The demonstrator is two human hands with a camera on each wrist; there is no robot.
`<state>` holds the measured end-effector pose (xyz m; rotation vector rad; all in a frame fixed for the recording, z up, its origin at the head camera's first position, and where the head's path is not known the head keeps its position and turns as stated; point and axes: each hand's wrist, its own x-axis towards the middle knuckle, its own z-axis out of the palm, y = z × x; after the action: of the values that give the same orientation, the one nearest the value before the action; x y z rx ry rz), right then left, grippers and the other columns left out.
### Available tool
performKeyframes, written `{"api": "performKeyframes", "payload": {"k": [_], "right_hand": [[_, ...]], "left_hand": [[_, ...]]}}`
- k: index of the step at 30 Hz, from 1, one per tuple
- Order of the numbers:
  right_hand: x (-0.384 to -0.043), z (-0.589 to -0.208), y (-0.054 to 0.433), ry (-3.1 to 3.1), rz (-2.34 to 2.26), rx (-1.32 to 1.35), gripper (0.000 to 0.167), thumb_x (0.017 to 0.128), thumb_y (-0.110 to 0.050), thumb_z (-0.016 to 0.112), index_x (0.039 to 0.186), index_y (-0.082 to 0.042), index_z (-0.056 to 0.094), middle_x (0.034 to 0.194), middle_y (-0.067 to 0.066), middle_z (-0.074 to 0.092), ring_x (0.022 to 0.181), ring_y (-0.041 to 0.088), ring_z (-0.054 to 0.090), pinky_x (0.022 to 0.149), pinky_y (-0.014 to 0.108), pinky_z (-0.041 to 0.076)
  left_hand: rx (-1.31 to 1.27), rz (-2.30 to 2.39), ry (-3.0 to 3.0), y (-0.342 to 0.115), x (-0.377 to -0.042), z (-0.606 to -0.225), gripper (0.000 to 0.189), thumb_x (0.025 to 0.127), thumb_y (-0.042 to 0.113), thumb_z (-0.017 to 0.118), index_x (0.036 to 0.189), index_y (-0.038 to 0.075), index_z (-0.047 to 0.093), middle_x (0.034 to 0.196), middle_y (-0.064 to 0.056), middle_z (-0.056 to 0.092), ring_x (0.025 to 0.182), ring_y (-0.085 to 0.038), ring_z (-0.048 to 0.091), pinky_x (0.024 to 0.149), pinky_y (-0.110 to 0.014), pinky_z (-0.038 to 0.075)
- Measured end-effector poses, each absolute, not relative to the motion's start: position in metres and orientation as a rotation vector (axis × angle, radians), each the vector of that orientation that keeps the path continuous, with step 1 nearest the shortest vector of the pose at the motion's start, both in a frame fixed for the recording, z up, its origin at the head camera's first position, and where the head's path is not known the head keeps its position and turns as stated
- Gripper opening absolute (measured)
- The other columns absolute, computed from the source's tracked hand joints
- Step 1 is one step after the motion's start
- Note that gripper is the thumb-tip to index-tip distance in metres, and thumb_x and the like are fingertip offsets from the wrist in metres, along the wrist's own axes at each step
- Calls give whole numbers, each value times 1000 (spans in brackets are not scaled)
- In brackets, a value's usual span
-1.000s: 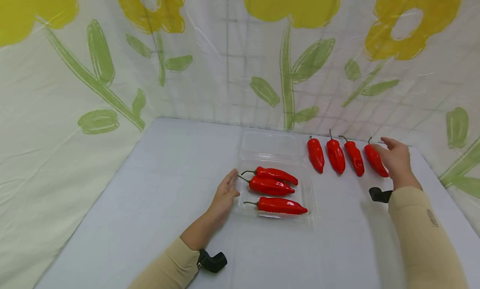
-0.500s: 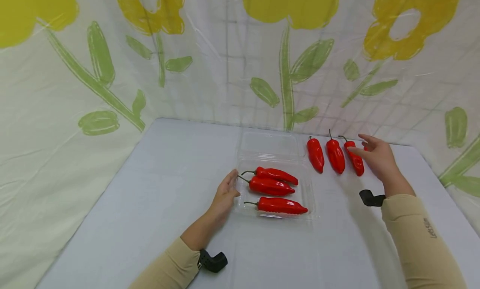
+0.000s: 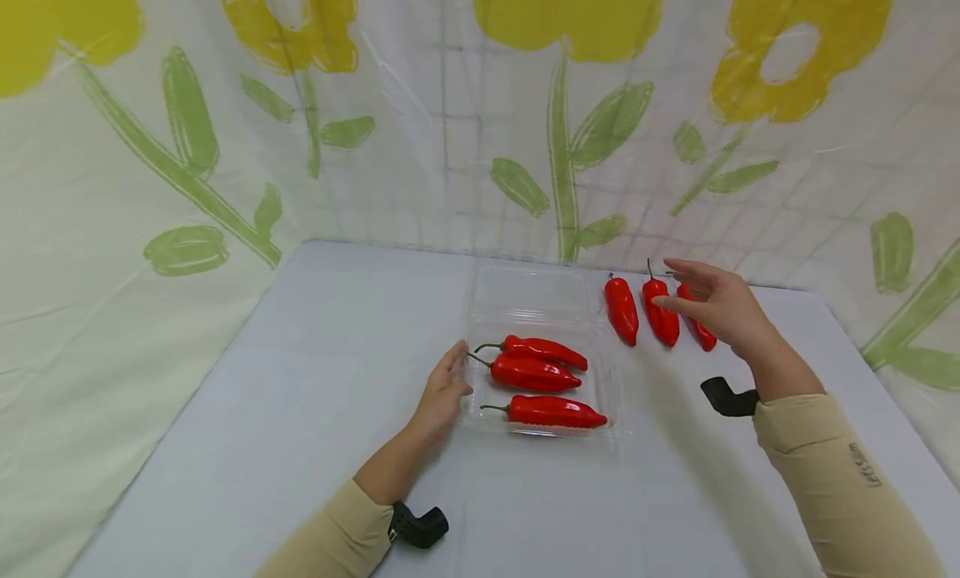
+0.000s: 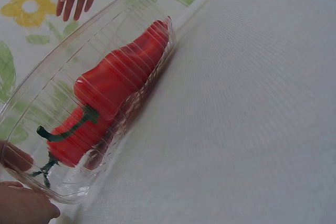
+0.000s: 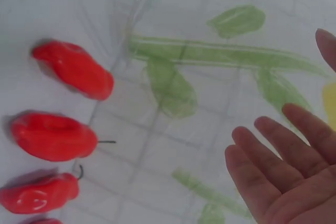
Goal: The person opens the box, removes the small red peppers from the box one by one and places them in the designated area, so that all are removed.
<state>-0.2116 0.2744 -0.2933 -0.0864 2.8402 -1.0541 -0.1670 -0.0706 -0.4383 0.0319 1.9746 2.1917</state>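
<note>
My left hand (image 3: 441,391) is at the left side of a clear plastic clamshell box (image 3: 611,378), fingers along its wall and thumb at its edge. The box lies with its lid (image 3: 532,291) folded back. Inside are three red peppers (image 3: 557,411) with green stems, all lying sideways. My right hand (image 3: 723,307) is raised over the row of red peppers (image 3: 621,310) at the back right, fingers spread and thumb apart, holding nothing. In the right wrist view its straight fingers (image 5: 257,177) are well apart from the peppers (image 5: 55,136). The hand partly covers the row in the head view.
A white cloth covers the table (image 3: 300,411). Behind it hangs a pale curtain (image 3: 420,145) painted with yellow flowers and green leaves, meeting the table's back edge close behind the peppers. Black camera mounts (image 3: 422,526) stick out from both wrists.
My right hand has moved left along the pepper row, from the rightmost pepper toward the middle ones, without carrying any. The left hand stays at the box. The head view has shifted slightly.
</note>
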Motion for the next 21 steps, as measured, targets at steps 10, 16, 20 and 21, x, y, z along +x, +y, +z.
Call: {"api": "performKeyframes", "payload": {"k": [10,16,20,21], "right_hand": [[-196,-272,243,2858,-872,-367,73,81,-42,66,143,-16,37,146,18,38,129,45,38,93,59,44],[-188,-270,224,2835,-753,-517,81,79,-39,70,146,-16,31,142,16,43,127,40,42,85,52,52],[-185,-273,209,2809,-708,-589,84,78,-35,71,148,-18,27,140,15,47,128,37,43,82,48,54],[-184,-275,205,2806,-694,-610,83,78,-33,72,147,-17,28,140,14,47,127,36,44,80,46,55]], "left_hand": [[-5,2190,1972,-71,-167,-437,72,79,-13,33,147,2,19,156,-12,17,145,-27,10,118,-42,11],[-11,2177,1980,-71,-166,-436,71,79,-13,34,147,3,19,156,-13,18,145,-28,10,117,-43,11],[-7,2176,1967,-70,-166,-436,71,79,-13,32,147,2,17,156,-13,16,145,-28,8,117,-43,11],[-14,2174,1966,-70,-166,-436,71,80,-13,32,148,2,18,156,-12,16,146,-27,8,117,-42,11]]}}
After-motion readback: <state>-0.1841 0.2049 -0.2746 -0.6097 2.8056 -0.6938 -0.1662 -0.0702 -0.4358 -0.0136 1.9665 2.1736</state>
